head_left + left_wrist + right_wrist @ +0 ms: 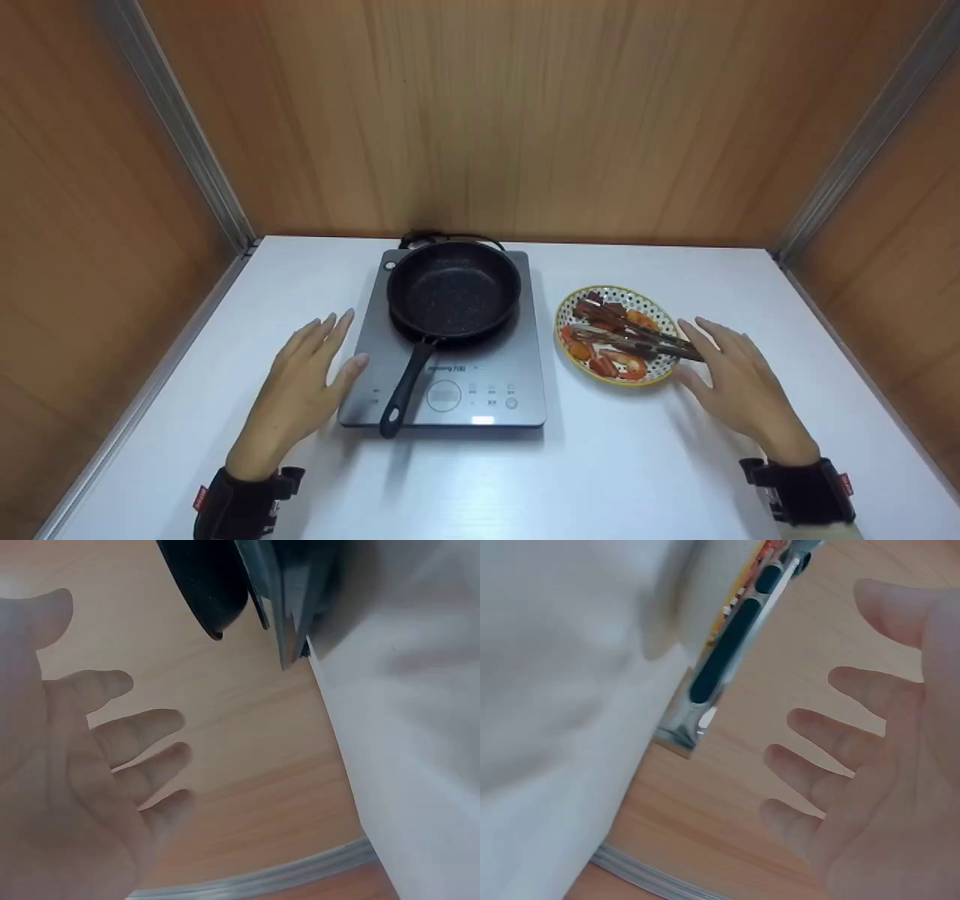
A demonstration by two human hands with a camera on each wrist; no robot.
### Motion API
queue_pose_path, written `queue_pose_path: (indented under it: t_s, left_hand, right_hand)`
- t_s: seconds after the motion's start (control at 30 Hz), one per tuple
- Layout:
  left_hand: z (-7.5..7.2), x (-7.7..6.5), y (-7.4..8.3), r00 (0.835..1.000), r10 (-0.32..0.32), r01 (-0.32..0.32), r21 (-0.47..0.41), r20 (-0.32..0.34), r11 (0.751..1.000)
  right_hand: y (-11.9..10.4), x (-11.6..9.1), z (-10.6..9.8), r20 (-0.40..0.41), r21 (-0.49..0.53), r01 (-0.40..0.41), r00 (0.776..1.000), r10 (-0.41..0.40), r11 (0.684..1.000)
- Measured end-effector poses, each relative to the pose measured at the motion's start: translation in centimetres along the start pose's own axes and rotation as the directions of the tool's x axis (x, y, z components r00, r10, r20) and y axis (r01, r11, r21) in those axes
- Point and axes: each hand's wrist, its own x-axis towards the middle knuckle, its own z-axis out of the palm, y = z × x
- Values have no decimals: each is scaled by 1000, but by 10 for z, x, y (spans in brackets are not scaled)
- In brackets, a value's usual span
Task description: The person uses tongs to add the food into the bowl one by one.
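Note:
A black frying pan [454, 289] rests on a grey induction cooker [526, 352], its handle [407, 390] pointing toward the front. Left of the cooker hovers my left hand [300, 386], fingers extended and holding nothing. On the right, a dotted plate with a yellow rim [561, 341] bears several pieces of reddish and orange food. Metal tongs with dark grips [724, 652] lie across the plate, their handle end reaching past its right edge. My right hand [739, 386] is beside that end with fingers spread. In the right wrist view, a gap separates it from the tongs.
A white table [480, 480] carries everything. Wooden panels [480, 120] stand at the back and both sides, with metal strips [191, 142] at the corners. A black cord [442, 234] runs behind the cooker.

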Motion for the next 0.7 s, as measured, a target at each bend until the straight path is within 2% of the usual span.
queue_pose_path:
  t_s: [0.1, 0.23, 0.43, 0.57, 0.7]
  left_hand:
    - [0, 3, 13, 1000, -17, 18, -39, 22, 999]
    - [-1, 8, 35, 995, -48, 52, -57, 85, 997]
    - [2, 13, 65, 976, -79, 95, -71, 204, 993]
    - [8, 14, 76, 963, -88, 107, -65, 255, 992]
    - [14, 12, 79, 960, -79, 101, -67, 269, 993]
  right_hand:
    - [0, 9, -7, 34, 18, -13, 999, 13, 1000]
    - [-2, 21, -12, 75, 46, -40, 997, 36, 998]
    - [-6, 35, -11, 106, 97, -75, 992, 65, 992]
    - [-6, 38, -7, 116, 106, -96, 990, 83, 990]
    - [-4, 38, -4, 127, 106, -107, 987, 93, 989]
